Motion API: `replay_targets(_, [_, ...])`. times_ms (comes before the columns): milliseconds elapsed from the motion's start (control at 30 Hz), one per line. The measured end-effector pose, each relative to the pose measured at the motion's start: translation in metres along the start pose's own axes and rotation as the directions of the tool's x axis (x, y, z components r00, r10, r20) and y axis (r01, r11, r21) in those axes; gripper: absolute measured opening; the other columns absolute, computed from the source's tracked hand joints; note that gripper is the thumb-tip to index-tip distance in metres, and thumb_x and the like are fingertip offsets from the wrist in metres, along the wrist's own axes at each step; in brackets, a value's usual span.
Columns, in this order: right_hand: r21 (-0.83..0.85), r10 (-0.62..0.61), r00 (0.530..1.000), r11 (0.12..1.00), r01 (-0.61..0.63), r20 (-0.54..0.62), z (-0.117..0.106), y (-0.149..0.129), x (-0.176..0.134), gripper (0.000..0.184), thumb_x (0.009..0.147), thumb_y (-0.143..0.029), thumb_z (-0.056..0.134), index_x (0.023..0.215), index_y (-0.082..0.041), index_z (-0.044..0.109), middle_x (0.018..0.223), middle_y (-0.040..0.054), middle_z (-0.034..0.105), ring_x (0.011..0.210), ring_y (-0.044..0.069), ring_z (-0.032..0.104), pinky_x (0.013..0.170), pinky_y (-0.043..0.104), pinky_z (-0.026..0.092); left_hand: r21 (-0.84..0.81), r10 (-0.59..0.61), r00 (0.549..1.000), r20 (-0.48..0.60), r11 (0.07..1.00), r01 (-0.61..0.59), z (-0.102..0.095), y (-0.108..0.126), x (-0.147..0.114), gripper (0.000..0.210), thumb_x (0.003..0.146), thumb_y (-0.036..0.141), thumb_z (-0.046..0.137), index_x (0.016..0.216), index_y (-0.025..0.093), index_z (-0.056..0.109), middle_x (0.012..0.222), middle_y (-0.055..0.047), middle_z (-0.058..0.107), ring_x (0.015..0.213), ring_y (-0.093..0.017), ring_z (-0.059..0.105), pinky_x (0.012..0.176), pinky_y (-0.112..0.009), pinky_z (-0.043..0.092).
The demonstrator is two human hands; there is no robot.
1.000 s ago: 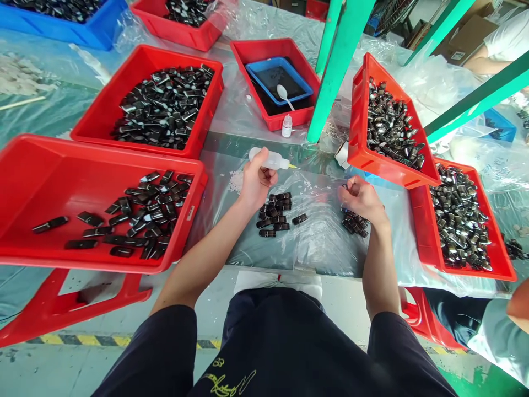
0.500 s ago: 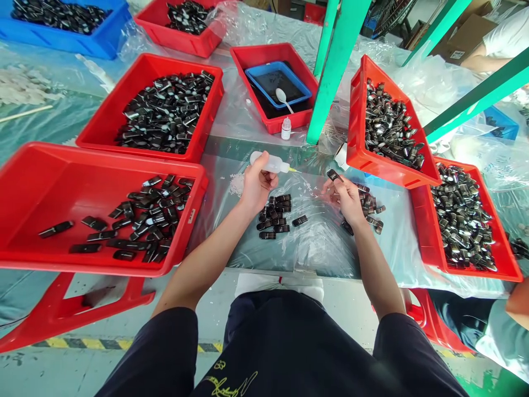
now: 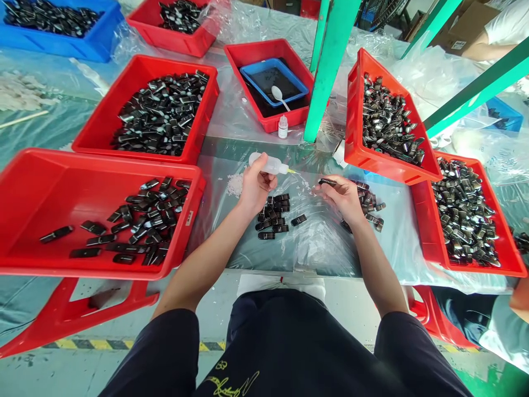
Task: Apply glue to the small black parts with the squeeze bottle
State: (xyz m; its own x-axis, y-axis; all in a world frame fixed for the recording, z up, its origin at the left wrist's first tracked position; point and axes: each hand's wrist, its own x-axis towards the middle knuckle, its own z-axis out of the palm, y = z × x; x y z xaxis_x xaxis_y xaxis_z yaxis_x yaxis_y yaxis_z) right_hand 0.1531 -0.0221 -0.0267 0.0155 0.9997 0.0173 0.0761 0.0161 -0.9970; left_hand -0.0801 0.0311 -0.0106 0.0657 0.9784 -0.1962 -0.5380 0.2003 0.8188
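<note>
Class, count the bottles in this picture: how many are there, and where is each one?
2: a squeeze bottle in the left hand, and a small bottle standing in front of the red bin that holds the blue tray. Others may be hidden.

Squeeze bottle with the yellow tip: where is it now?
Head view, near centre: the squeeze bottle is in the left hand, tip toward the right hand, with the small white vial beyond.
</note>
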Motion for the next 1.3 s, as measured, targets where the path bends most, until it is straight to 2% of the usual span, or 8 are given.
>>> replay_targets(233, [-0.036, -0.033, 0.999, 0.999, 0.034, 0.02, 0.0, 0.01, 0.005, 0.047, 0.086, -0.066, 0.079, 0.101, -0.023, 0.072, 0.08, 0.0011, 0.072, 0.064, 0.014, 0.057, 0.062, 0.031, 0.051, 0.015, 0.012, 1.0, 0.026, 1.0, -0.012, -0.002, -0.002, 0.0, 0.044, 0.092, 0.055, 0.077, 0.073, 0.022, 0.056, 0.056, 0.005, 0.049, 0.044, -0.008, 0.047, 0.042, -0.023, 0.038])
replay_targets(433, [-0.27, -0.154, 0.984, 0.955, 0.126, -0.086, -0.004, 0.013, 0.007, 0.038, 0.089, -0.059, 0.076, 0.093, -0.021, 0.078, 0.095, 0.0061, 0.078, 0.085, 0.02, 0.067, 0.074, 0.034, 0.052, -0.015, 0.028, 0.999, 0.02, 1.0, -0.028, -0.001, -0.002, -0.001, 0.041, 0.091, 0.051, 0.078, 0.073, 0.021, 0.057, 0.059, 0.004, 0.051, 0.047, -0.007, 0.048, 0.043, -0.022, 0.038])
replay_targets(667, [-0.354, -0.167, 0.982, 0.927, 0.124, -0.093, -0.006, 0.019, 0.007, 0.034, 0.094, -0.053, 0.068, 0.103, -0.02, 0.073, 0.097, 0.008, 0.079, 0.077, 0.019, 0.061, 0.062, 0.032, 0.045, -0.008, 0.024, 1.0, 0.016, 1.0, -0.024, -0.003, -0.003, 0.0, 0.039, 0.093, 0.048, 0.076, 0.073, 0.021, 0.057, 0.058, 0.004, 0.051, 0.045, -0.007, 0.048, 0.043, -0.022, 0.038])
replay_targets(833, [-0.444, -0.114, 0.993, 0.892, 0.082, -0.045, -0.002, 0.017, 0.003, 0.025, 0.102, -0.045, 0.053, 0.109, -0.023, 0.063, 0.082, 0.0016, 0.067, 0.063, 0.016, 0.049, 0.06, 0.031, 0.038, -0.01, 0.031, 0.999, 0.026, 0.999, -0.031, -0.004, -0.004, 0.0, 0.038, 0.094, 0.048, 0.076, 0.073, 0.021, 0.058, 0.057, 0.003, 0.052, 0.044, -0.008, 0.049, 0.043, -0.022, 0.038])
replay_targets(967, [-0.581, -0.093, 0.996, 0.81, 0.075, 0.0, 0.001, 0.012, -0.001, 0.021, 0.102, -0.037, 0.046, 0.094, -0.024, 0.059, 0.078, 0.0014, 0.061, 0.062, 0.017, 0.046, 0.066, 0.034, 0.037, -0.004, 0.023, 1.0, 0.01, 1.0, -0.023, -0.003, -0.003, 0.0, 0.039, 0.095, 0.048, 0.075, 0.074, 0.021, 0.057, 0.058, 0.004, 0.052, 0.045, -0.007, 0.05, 0.044, -0.022, 0.039])
replay_targets(1133, [-0.692, -0.079, 0.996, 0.721, 0.039, -0.027, 0.002, 0.012, 0.001, 0.022, 0.098, -0.034, 0.051, 0.078, -0.026, 0.053, 0.064, 0.0, 0.052, 0.059, 0.019, 0.043, 0.064, 0.034, 0.032, 0.006, 0.024, 1.0, 0.009, 1.0, -0.024, -0.002, -0.003, -0.001, 0.04, 0.093, 0.05, 0.077, 0.074, 0.021, 0.056, 0.058, 0.004, 0.052, 0.045, -0.007, 0.051, 0.043, -0.022, 0.039])
replay_targets(1300, [-0.753, -0.094, 0.995, 0.658, 0.034, -0.037, 0.004, 0.018, 0.003, 0.038, 0.1, -0.039, 0.055, 0.065, -0.027, 0.046, 0.057, 0.0005, 0.046, 0.057, 0.02, 0.041, 0.062, 0.035, 0.03, 0.039, 0.024, 1.0, 0.014, 0.999, -0.025, -0.003, -0.003, -0.001, 0.043, 0.092, 0.056, 0.076, 0.074, 0.022, 0.057, 0.058, 0.003, 0.053, 0.045, -0.009, 0.052, 0.043, -0.024, 0.038])
